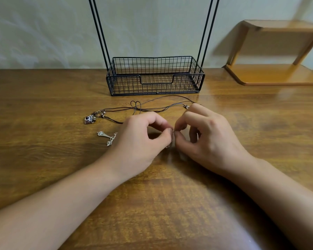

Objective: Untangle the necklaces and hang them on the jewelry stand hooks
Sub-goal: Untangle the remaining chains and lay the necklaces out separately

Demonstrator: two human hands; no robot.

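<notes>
Wooden tabletop (43, 145); black wire jewelry stand (154, 76) at 12 o'clock. Tangled brown cord necklaces (152, 110) before stand, unhung. Left hand (139, 141), right hand (206, 138) both pinch something tiny, likely clasp or knot. Untangling step; next calls for separating cords.

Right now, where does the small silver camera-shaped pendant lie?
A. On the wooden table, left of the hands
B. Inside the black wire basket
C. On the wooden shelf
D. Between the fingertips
A: the small silver camera-shaped pendant rests on the brown wooden table, left of the left hand.
</notes>
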